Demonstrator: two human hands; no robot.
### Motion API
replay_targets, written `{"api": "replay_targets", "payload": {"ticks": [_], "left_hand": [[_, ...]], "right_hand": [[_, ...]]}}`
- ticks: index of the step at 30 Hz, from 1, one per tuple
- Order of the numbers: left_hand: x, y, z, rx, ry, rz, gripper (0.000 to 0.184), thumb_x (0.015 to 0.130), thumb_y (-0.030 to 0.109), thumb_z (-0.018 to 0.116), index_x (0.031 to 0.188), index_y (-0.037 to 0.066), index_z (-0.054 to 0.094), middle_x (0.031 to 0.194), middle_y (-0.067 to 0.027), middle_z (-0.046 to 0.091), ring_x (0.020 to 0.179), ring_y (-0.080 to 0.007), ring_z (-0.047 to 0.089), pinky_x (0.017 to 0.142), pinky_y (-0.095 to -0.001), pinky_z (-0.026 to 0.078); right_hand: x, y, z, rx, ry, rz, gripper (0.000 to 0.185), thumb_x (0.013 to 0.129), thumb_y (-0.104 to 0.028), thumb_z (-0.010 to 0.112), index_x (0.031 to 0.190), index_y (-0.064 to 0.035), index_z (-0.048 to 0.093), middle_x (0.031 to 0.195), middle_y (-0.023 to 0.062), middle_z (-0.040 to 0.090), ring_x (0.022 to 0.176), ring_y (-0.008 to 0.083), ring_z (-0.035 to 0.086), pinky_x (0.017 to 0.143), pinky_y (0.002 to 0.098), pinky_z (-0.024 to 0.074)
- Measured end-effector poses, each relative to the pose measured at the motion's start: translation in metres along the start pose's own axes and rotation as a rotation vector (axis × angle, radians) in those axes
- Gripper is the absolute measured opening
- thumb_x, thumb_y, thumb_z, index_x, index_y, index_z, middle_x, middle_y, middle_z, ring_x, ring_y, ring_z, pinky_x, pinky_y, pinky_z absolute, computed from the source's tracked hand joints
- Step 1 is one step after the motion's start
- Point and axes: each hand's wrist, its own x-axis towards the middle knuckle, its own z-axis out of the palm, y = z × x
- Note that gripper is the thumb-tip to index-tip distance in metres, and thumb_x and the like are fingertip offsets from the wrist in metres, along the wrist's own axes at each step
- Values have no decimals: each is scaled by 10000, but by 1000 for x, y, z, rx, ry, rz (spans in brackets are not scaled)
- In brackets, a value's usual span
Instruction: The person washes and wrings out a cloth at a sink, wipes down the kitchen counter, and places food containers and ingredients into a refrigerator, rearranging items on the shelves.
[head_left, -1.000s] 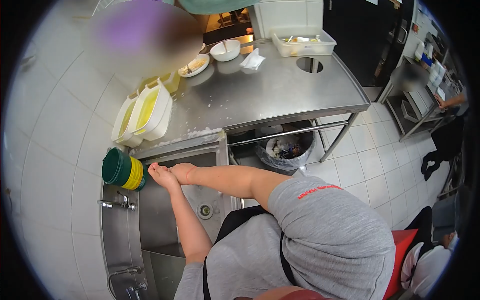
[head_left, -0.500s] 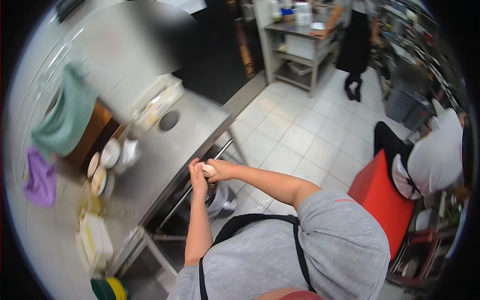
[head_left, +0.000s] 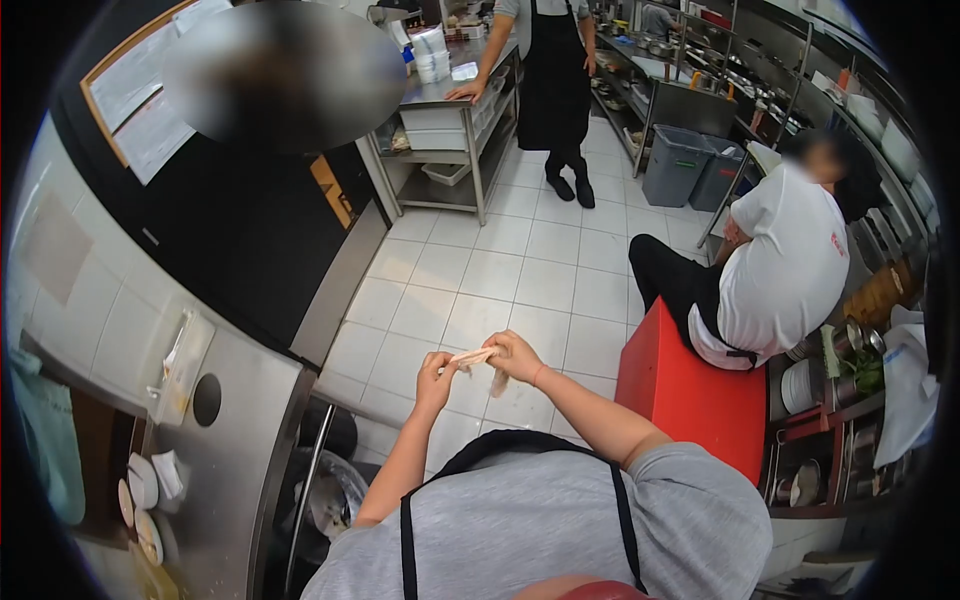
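Note:
A pale, limp, twisted strip (head_left: 473, 356), perhaps a wet glove or cloth, stretches between my two hands over the tiled floor. My left hand (head_left: 435, 378) pinches its left end. At the other end my right hand (head_left: 514, 356) grips it with closed fingers, and a loose part of it (head_left: 498, 382) hangs below. What exactly the strip is cannot be made out.
A steel table (head_left: 225, 450) with bowls (head_left: 143, 481) and a tray (head_left: 185, 370) stands at the left, a lined bin (head_left: 335, 500) under it. One person sits on a red box (head_left: 680, 390); another stands by a steel shelf (head_left: 440, 140).
The view has swung from the sink towards the room. My hands, together before, have moved apart with the pale strip stretched between them.

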Motion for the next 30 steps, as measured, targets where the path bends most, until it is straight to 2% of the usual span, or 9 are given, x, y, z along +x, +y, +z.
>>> {"api": "replay_targets", "payload": {"ticks": [3, 5, 9, 12, 14, 18, 20, 26, 30], "left_hand": [[44, -14, 9, -128, 13, -19, 121, 840, 131, 481, 833, 30, 547, 827, -45, 531, 776, -122, 509, 708, -259, 418], [74, -16, 17, -619, 35, -223, 106, 837, 101, 418, 869, 36, 494, 810, -39, 513, 753, -103, 492, 679, -228, 404], [150, -24, 11, -447, -22, -107, 107, 839, 90, 367, 891, 58, 455, 787, -32, 498, 714, -83, 478, 647, -215, 402], [212, -1, 14, -427, -260, -94, 129, 854, 97, 374, 918, 54, 478, 766, -27, 497, 684, -85, 479, 625, -234, 416], [249, 31, 18, -246, -502, -29, 158, 864, 100, 375, 961, 46, 488, 803, -69, 533, 752, -116, 495, 674, -265, 421], [313, 62, 54, -146, -611, 165, 191, 843, 169, 504, 975, 33, 522, 845, -124, 589, 783, -209, 566, 701, -315, 445], [339, 68, 79, -60, -616, 259, 198, 817, 201, 551, 918, 32, 538, 864, -142, 582, 792, -281, 571, 699, -336, 446], [427, 66, 162, 52, -728, 457, 148, 811, 182, 546, 838, 37, 541, 800, -117, 562, 736, -298, 555, 661, -353, 451], [500, 99, 200, 16, -767, 468, 193, 792, 215, 594, 777, 31, 538, 780, -130, 574, 702, -290, 561, 621, -355, 447]], "right_hand": [[29, 22, 3, -93, -11, -18, 209, 699, -201, 639, 887, -119, 596, 907, 86, 549, 885, 260, 542, 770, 355, 449], [57, 26, -1, -145, -57, -16, 231, 703, -206, 646, 902, -104, 587, 915, 99, 546, 892, 252, 537, 784, 343, 442], [115, 27, -16, -66, -271, -34, 349, 692, -326, 681, 904, -67, 580, 906, 121, 553, 888, 261, 546, 784, 341, 445], [154, 3, -43, -38, -320, 60, 430, 706, -374, 699, 930, -29, 573, 916, 115, 578, 891, 226, 551, 817, 327, 432], [177, -1, -64, 58, -274, 150, 485, 708, -402, 702, 967, -14, 569, 924, 120, 591, 918, 215, 555, 841, 328, 425], [207, 30, -106, 139, 13, 139, 492, 713, -309, 714, 1048, -6, 520, 957, 115, 579, 942, 233, 547, 868, 335, 413], [217, 41, -129, -95, 197, 16, 514, 708, -281, 714, 1084, -22, 477, 965, 97, 559, 952, 231, 539, 864, 336, 412], [257, 95, -198, 48, 263, 195, 361, 740, -166, 644, 1046, -42, 497, 858, 54, 551, 828, 120, 514, 754, 276, 430], [313, 144, -261, 20, 369, 190, 182, 743, -116, 585, 900, -27, 558, 823, 133, 616, 750, 251, 600, 675, 337, 465]]}}
